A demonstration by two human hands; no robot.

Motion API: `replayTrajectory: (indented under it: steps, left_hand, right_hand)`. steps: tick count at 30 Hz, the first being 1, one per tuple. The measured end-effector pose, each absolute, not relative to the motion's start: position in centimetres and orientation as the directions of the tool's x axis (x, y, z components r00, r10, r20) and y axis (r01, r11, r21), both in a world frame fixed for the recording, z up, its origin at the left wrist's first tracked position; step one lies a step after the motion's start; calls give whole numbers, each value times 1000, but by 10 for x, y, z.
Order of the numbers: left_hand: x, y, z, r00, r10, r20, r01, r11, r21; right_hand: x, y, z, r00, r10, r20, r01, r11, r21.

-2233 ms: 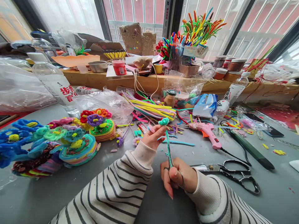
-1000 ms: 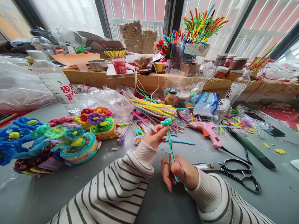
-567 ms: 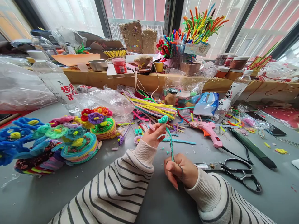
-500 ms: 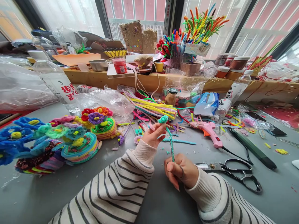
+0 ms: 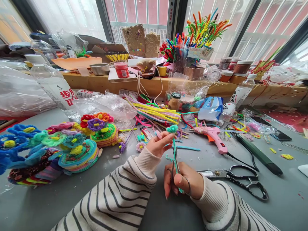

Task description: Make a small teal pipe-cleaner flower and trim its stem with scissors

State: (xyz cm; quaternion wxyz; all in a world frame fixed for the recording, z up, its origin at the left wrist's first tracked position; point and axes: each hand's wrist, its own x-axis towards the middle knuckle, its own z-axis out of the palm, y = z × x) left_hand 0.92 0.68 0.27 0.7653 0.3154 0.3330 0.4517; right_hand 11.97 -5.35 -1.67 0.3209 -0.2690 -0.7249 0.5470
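Observation:
My left hand pinches the top of a teal pipe-cleaner stem just under its small teal flower head. My right hand is closed round the lower end of that stem, where the teal pipe cleaner runs alongside a thin grey wire. Both hands are above the grey table, near its front edge. Both sleeves are striped white and grey.
Finished pipe-cleaner flowers on round coasters lie at the left. A pink glue gun, black scissors and a dark green bar lie at the right. Loose pipe cleaners, bottles, jars and bags crowd the back and the wooden ledge.
My right hand has turned and slid along the stem, fingers now pointing down. The flower head has shifted slightly right. My left hand keeps its pinch.

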Motion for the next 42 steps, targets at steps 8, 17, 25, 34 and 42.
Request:
replayTrajectory:
  steps: [8, 17, 25, 34, 42]
  left_hand:
    - [10, 4, 5, 397, 883, -251, -431, 421, 798]
    - [11, 6, 2, 362, 906, -218, -477, 381, 792]
    - [11, 4, 0, 355, 914, -196, -515, 366, 775]
    - [14, 3, -1, 343, 915, -213, -542, 378, 750]
    - [12, 5, 0, 306, 928, -210, -580, 357, 733]
  right_hand:
    - [120, -53, -22, -619, 769, 158, 45, 236, -971]
    - [119, -52, -25, -576, 813, 82, 43, 131, -990]
    - [116, -57, -22, -588, 806, 75, -2, 91, -996]
    - [118, -55, -20, -614, 781, 113, -14, 132, -991]
    - [117, -54, -29, -562, 827, -18, -7, -26, -1000]
